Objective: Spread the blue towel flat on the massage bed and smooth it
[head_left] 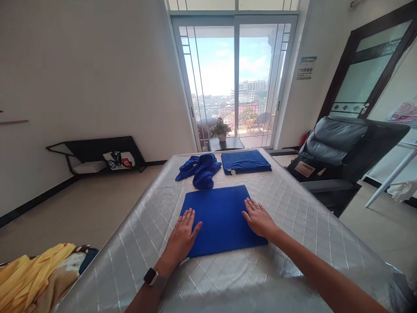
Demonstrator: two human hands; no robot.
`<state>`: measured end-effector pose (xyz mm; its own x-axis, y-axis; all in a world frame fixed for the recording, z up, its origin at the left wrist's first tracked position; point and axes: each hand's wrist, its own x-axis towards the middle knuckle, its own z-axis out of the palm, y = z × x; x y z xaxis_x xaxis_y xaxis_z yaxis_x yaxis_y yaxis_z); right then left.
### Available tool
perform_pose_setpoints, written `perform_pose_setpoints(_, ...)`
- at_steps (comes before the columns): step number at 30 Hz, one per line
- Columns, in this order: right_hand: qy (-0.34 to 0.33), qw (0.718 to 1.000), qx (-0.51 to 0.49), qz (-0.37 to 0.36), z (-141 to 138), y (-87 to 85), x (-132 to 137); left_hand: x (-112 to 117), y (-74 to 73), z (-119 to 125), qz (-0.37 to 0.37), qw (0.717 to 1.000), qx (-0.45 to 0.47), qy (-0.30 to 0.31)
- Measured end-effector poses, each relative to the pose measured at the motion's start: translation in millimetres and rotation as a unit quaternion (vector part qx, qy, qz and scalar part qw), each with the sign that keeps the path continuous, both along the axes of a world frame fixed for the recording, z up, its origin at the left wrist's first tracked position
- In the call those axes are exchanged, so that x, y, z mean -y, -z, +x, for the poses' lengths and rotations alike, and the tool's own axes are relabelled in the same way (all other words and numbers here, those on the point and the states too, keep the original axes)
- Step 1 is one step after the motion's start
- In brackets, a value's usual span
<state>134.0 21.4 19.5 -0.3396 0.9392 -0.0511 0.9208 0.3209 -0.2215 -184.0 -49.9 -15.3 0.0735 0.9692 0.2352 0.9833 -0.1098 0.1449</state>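
A flat blue cloth (221, 221), folded into a rectangle, lies on the silver quilted table cover (143, 243). My left hand (183, 232) rests flat on its left edge, thumb spread apart from the fingers. On the opposite edge my right hand (259, 217) lies flat too, fingers stretched out. Neither hand grips anything. Just beyond the cloth sits a crumpled blue cloth (206, 171). To the right of that, a neat stack of folded blue cloths (246, 161) shows a small white tag at its near edge.
A black reclining chair (339, 143) stands close by the table's right side. Yellow and brown fabrics (48, 271) are heaped at the lower left. Past the far edge a potted plant (221, 128) stands before a sliding glass door. A black rack (104, 154) is by the left wall.
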Motion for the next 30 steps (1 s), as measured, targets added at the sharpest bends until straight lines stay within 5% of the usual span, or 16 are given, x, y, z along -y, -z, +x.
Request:
perform_pose_setpoints(5, -0.01, 1.0, -0.01, 0.014, -18, -10.5, -56, -12, -20.1, 52, -0.043, 0.991, 0.014, 0.123)
perform_pose_setpoints(9, 0.011, 0.999, -0.007, 0.03, -33, -5.3, -90, -56, -34.2, 104, -0.015, 0.98, 0.027, 0.199)
perform_pose_setpoints(14, 0.015, 0.999, 0.002, 0.039, -31, 13.1, -96, -133, -34.6, 153, -0.005, 0.982, 0.082, 0.168)
perform_pose_setpoints(18, 0.009, 0.999, 0.006, 0.052, -26, 20.3, -96, -163, -17.7, 172, 0.004, 0.985, 0.095, 0.145)
perform_pose_setpoints(24, 0.022, 0.998, 0.002, 0.059, -30, 19.8, -99, -161, -1.1, 152, -0.01, 0.991, 0.076, 0.107)
perform_pose_setpoints(30, 0.034, 0.998, -0.009, 0.057, -32, 20.5, -100, -144, -6.0, 61, -0.052, 0.998, 0.035, 0.031)
